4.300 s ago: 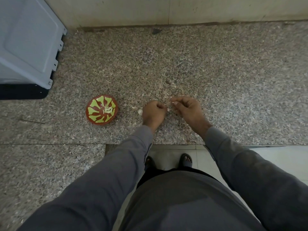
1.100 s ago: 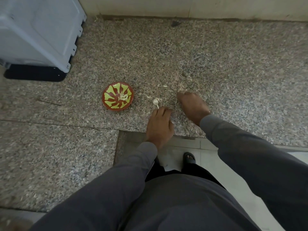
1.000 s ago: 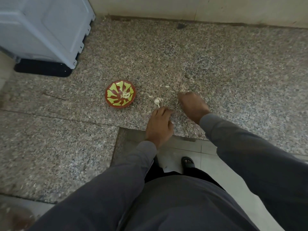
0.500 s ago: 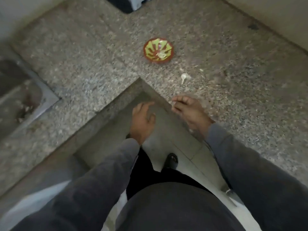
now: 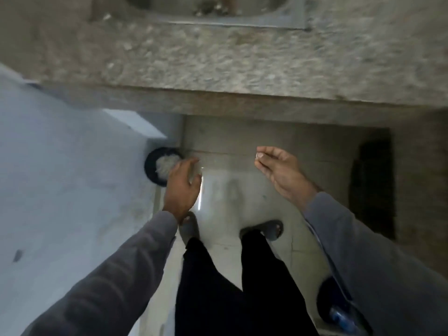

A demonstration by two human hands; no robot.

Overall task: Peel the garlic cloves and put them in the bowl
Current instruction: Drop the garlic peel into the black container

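Note:
The bowl and the garlic cloves are out of view. The frame is blurred. My left hand (image 5: 183,187) hangs palm down, fingers curled, over a round black bin (image 5: 151,170) on the floor with pale scraps inside. Its palm is hidden, so I cannot see whether it holds anything. My right hand (image 5: 278,170) is raised above the floor to the right, thumb and fingertips pinched together, with nothing clearly between them.
The speckled granite counter (image 5: 218,61) runs across the top, with a sink (image 5: 218,10) set into it. A pale grey-blue appliance (image 5: 60,178) fills the left. My sandalled feet (image 5: 272,230) stand on light floor tiles. A dark opening (image 5: 371,185) lies under the counter at right.
My view has swung left and down, from the counter with the bowl to the floor below the sink. Both hands left the counter edge; the left now hangs over the bin.

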